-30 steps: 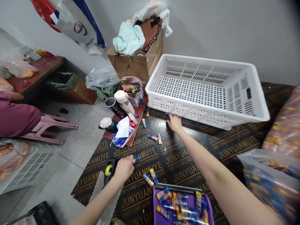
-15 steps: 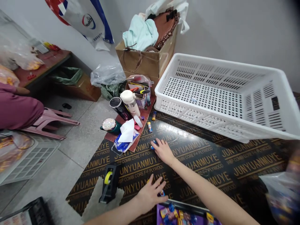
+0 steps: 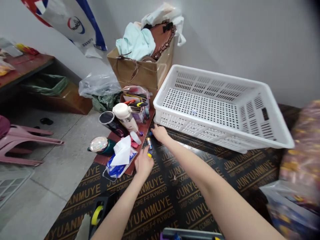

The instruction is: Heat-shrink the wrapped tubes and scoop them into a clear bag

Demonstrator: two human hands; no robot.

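Note:
My left hand (image 3: 145, 163) is closed at the side of a blue tissue pack (image 3: 116, 168), its fingers around a small blue-and-yellow cylinder (image 3: 149, 155) that is mostly hidden. Farther out, my right hand (image 3: 160, 133) reaches to the near left corner of the white crate. Its fingers are bent down over a small dark-blue piece (image 3: 151, 132), largely covered by them. Between the two hands lies another small cylinder with a colourful label (image 3: 149, 143), touched by neither. The black board (image 3: 175, 196) with gold lettering is under both arms.
A white plastic crate (image 3: 200, 128) stands at the back right. A white-lidded bottle (image 3: 125, 116), a dark tumbler (image 3: 112, 123) and a green cup (image 3: 101, 146) crowd the left. Close by are a tape dispenser (image 3: 100, 213), a purple tray (image 3: 190, 233) and a filled plastic bag (image 3: 290, 206).
Both hands have moved away from me across the board. My left hand has left the tray's edge for the piece my right hand was at; my right hand has gone to the one by the crate.

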